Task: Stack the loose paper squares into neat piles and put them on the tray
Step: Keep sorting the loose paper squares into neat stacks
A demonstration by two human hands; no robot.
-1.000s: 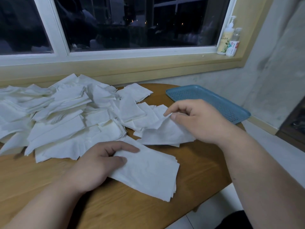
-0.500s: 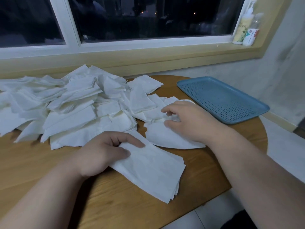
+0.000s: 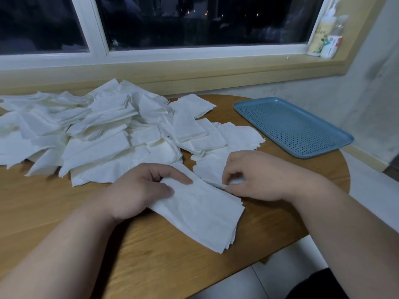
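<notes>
A square is being added to the stack.
A loose white paper square [image 3: 207, 169] is pinched by curled fingertips [image 3: 225, 180] of the right hand [image 3: 259, 178] beside the neat white paper stack [image 3: 200, 212], pressed flat under straight fingers [image 3: 172, 175] of the left hand [image 3: 138, 190]. Alignment on top is called for next. No pile is held yet by the blue perforated plastic tray [image 3: 291, 128].

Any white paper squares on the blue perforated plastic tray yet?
No: the blue perforated plastic tray shows only its own dotted floor, while the white paper squares all lie on the round wooden table.
</notes>
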